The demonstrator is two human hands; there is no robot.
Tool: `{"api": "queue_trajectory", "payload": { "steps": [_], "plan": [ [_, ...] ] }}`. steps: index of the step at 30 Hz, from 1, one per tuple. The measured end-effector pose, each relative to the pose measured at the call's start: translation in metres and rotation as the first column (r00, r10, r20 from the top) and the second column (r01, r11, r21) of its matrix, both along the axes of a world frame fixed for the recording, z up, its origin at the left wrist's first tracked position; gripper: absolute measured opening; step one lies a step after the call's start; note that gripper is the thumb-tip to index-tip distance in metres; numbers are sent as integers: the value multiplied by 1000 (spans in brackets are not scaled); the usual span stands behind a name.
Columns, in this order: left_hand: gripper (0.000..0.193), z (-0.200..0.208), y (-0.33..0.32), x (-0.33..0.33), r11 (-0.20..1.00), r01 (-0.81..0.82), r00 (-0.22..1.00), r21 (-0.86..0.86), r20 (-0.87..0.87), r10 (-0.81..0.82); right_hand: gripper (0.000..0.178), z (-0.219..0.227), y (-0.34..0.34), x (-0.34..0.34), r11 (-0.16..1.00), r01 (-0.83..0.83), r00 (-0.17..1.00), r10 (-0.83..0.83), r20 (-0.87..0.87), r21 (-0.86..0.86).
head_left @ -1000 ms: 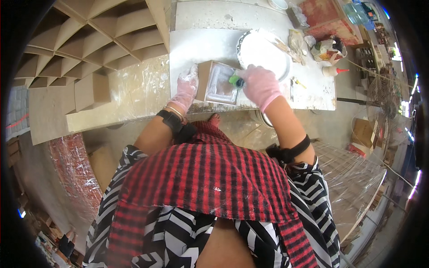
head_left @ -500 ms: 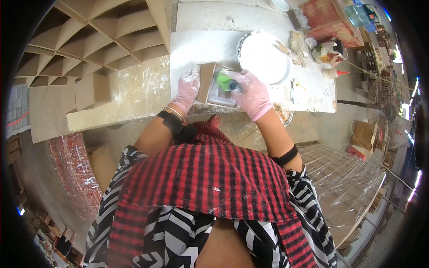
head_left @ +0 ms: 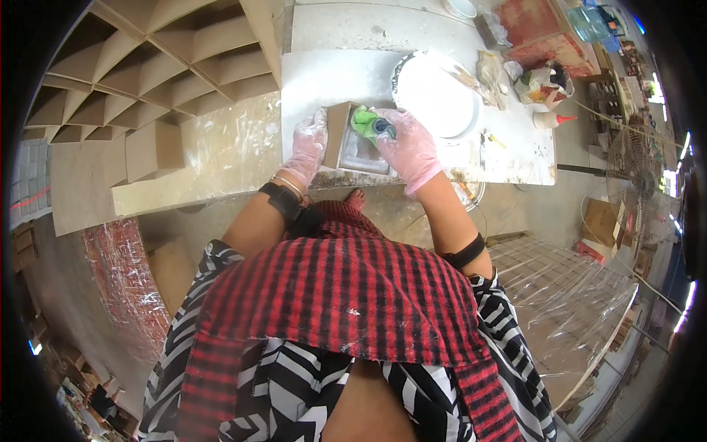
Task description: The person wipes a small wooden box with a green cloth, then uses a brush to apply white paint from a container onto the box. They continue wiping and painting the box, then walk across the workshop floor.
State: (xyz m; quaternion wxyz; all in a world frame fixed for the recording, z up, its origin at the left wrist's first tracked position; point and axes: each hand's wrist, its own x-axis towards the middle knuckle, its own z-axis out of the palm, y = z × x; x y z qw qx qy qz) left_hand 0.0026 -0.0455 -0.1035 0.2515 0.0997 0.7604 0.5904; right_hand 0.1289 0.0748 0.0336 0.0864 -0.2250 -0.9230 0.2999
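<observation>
In a thin pink glove smeared with white, my left hand (head_left: pixel 311 141) is closed on the left side of a small open brown box (head_left: pixel 337 132). White stuff coats parts of the box's inside. My right hand (head_left: pixel 414 151), gloved the same way, grips a green tool with a dark round end (head_left: pixel 383 128). Its green part touches the far inner side of the box; the exact kind of tool is hard to make out. The box is held on a white board (head_left: pixel 298 96) at the near edge of the work table.
Right of the box stands a round white tub (head_left: pixel 476 121) with a flat brush (head_left: pixel 469 82) across it. Beyond are a white bottle with a red nozzle (head_left: pixel 546 120) and a plastic bag (head_left: pixel 545 87). Stacked brown box frames (head_left: pixel 213 44) fill the left. A caged fan (head_left: pixel 635 166) stands at the right.
My right hand has moved the green tool slightly away from me and to the left inside the box. My left hand stays on the box, which has hardly shifted.
</observation>
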Motion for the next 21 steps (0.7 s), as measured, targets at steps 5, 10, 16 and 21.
{"api": "queue_trajectory", "payload": {
  "steps": [5,10,16,21],
  "plan": [
    [44,-23,-8,-2,1000,3,995,-13,103,-2,34,-9,-6,-15,999,-2,1000,2,-8,-53],
    [44,-40,-9,10,983,-71,977,168,209,35,34,-1,2,-20,914,-251,966,215,-142,-318],
    [31,-71,-13,5,965,-90,938,245,346,0,35,14,3,-11,870,-407,905,426,7,-278],
    [42,-35,-4,13,976,-114,964,184,257,64,36,14,-3,-18,984,-114,970,140,199,-133]
  ]
}}
